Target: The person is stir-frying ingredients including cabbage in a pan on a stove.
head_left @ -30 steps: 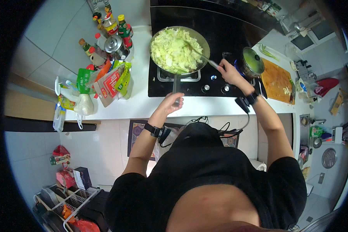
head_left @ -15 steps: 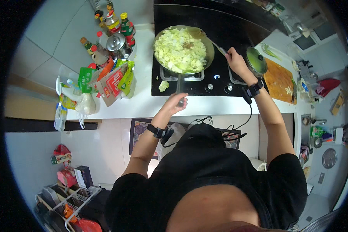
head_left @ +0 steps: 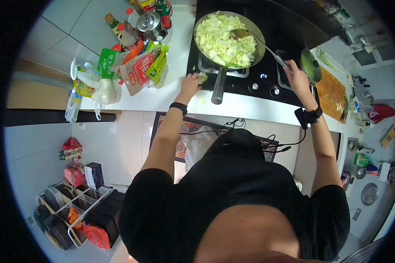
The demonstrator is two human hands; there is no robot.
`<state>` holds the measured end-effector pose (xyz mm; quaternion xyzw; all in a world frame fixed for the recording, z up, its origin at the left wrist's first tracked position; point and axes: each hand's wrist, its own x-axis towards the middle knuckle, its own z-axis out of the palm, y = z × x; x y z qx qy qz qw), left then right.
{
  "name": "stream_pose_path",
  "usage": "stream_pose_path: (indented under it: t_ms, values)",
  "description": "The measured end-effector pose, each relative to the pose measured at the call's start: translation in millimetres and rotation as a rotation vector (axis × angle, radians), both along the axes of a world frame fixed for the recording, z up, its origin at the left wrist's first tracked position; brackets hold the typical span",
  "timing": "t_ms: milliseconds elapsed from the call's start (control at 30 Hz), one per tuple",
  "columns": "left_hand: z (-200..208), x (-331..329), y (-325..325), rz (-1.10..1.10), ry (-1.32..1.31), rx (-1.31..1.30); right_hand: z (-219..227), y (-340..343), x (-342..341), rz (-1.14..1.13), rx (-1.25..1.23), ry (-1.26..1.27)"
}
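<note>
Pan point(head_left: 256, 28) with chopped cabbage point(head_left: 221, 41) on stove point(head_left: 240, 88), forward of and between left hand point(head_left: 190, 85) and right hand point(head_left: 298, 81). Right hand clenched around spatula point(head_left: 270, 51), head on cabbage. Left hand at leaf piece point(head_left: 202, 78), left of pan handle point(head_left: 219, 85); cannot tell whether pinching.

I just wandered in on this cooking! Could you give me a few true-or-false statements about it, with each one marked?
1. The right hand holds a long-handled utensil. True.
2. The left hand grips the pan's handle. False: it is at a stray leaf piece.
3. The pan holds chopped pale-green leaves. True.
4. The wooden board lies left of the cooktop. False: it lies to the right.
5. The person's sleeves are black. True.
</note>
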<state>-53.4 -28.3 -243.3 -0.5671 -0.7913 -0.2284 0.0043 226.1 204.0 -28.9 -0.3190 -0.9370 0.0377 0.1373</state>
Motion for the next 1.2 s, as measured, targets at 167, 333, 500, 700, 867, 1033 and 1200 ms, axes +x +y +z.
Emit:
stream_pose_path:
  t_ms: [167,333,500,700,867,1033,1200]
  values:
    - [-12,3,-1,-0.015,0.195,0.107,0,-14,18,-0.053,-0.029,0.012]
    - [-11,44,-43,-0.213,0.308,-0.025,-2,-28,29,-0.082,-0.074,0.110]
    - [-18,62,-49,-0.151,0.337,-0.030,8,-39,22,-0.023,-0.051,0.168]
    - [1,46,-49,-0.065,0.370,-0.002,7,-28,23,0.194,0.138,0.087]
    - [118,4,-22,0.047,0.128,0.273,5,-14,51,0.174,0.218,-0.007]
    - [176,-22,72,-0.030,0.128,0.366,26,-28,45,0.086,0.118,0.035]
    - [185,-4,87,0.101,-0.225,-0.140,70,-50,53,0.051,-0.077,0.065]
